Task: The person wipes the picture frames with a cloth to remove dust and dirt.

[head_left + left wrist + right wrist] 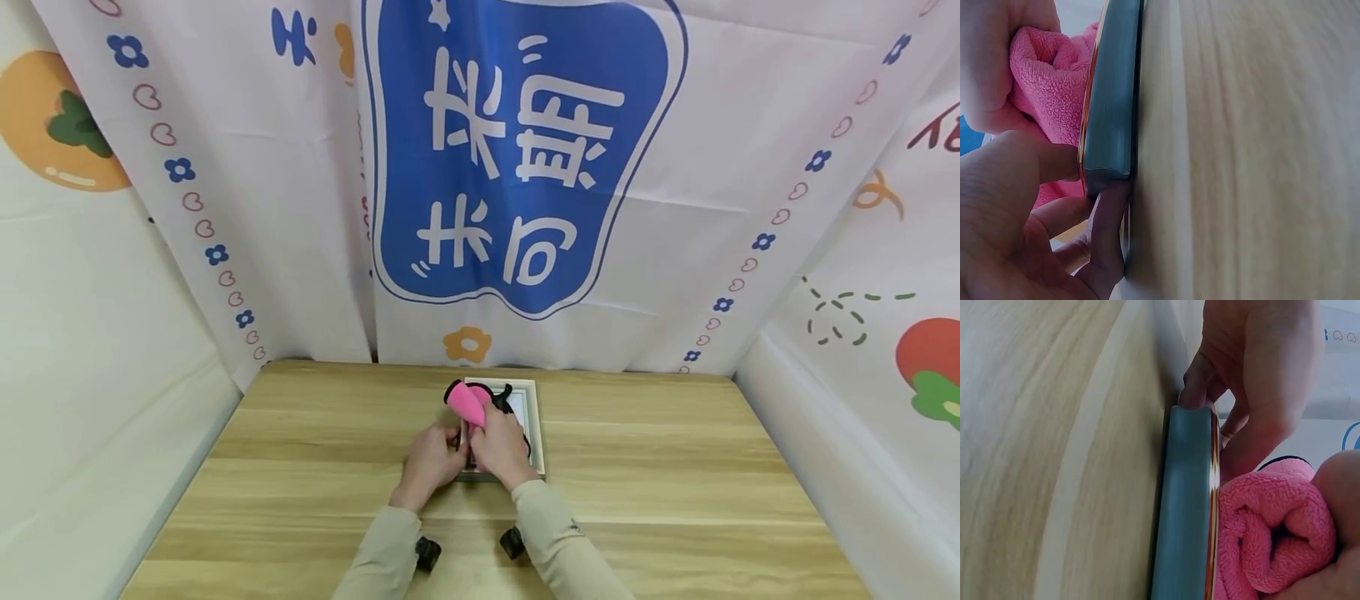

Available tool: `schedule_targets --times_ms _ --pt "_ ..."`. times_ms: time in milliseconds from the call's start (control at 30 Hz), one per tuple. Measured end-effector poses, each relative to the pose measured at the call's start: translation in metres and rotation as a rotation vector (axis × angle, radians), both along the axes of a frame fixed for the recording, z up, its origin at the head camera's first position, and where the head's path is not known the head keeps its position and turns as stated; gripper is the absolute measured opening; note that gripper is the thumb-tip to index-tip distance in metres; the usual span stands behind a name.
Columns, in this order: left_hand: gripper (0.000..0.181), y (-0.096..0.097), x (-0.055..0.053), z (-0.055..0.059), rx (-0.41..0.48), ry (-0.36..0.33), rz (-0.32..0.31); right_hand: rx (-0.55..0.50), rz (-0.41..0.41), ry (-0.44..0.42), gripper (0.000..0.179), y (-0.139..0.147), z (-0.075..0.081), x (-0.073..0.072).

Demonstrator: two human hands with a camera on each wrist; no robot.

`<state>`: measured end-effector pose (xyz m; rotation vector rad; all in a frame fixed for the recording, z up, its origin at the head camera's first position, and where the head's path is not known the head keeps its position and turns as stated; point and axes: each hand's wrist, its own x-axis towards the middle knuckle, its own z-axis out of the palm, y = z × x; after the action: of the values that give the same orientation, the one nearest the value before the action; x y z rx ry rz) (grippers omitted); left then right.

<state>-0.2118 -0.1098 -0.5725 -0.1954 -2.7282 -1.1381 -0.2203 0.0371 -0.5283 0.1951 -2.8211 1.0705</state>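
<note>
A picture frame (pixel 537 429) with a pale, moulded border lies on the table near its far edge. My left hand (pixel 431 461) grips its near left corner; in the left wrist view, the thumb is on top and fingers (pixel 1110 225) are at the grey-blue side (pixel 1110 94). Over the frame's face, my right hand (pixel 501 443) holds a bunched pink cloth (pixel 467 403) with black trim. Fluffy and rolled, the cloth (pixel 1285 494) touches the frame's front in the right wrist view. Cloth and hands hide much of the frame's face.
The wood-grain table (pixel 660 483) extends to both sides of the frame. A printed white curtain (pixel 697 250) hangs behind its far edge, and white printed sheets (pixel 97 333) flank it. Black wrist devices (pixel 427 553) sit beneath the forearms.
</note>
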Motion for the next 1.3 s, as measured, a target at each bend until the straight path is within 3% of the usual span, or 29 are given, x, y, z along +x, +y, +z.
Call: schedule_targets --times_ms 67,333,500,667,967,1300 --pt "0.034 0.000 -0.002 -0.004 -0.012 0.013 0.002 -0.007 0.006 -0.015 0.007 0.000 0.001 0.001" --pt "0.020 0.007 0.008 0.021 -0.020 -0.140 0.039 -0.132 0.073 -0.021 0.012 0.013 0.011 0.001" --pt "0.014 0.009 0.008 0.022 -0.037 -0.181 0.065 -0.149 0.106 0.001 0.010 0.024 0.023 -0.001" --pt "0.027 0.010 0.009 0.020 -0.027 -0.206 0.063 -0.183 0.117 0.015 0.016 0.037 0.041 -0.002" --pt "0.043 0.007 0.009 0.021 0.003 -0.240 0.050 -0.209 0.070 0.022 0.024 0.078 0.073 -0.002" --pt "0.040 0.008 0.006 0.024 -0.001 -0.231 0.074 -0.165 0.010 0.049 0.018 0.123 0.089 -0.007"
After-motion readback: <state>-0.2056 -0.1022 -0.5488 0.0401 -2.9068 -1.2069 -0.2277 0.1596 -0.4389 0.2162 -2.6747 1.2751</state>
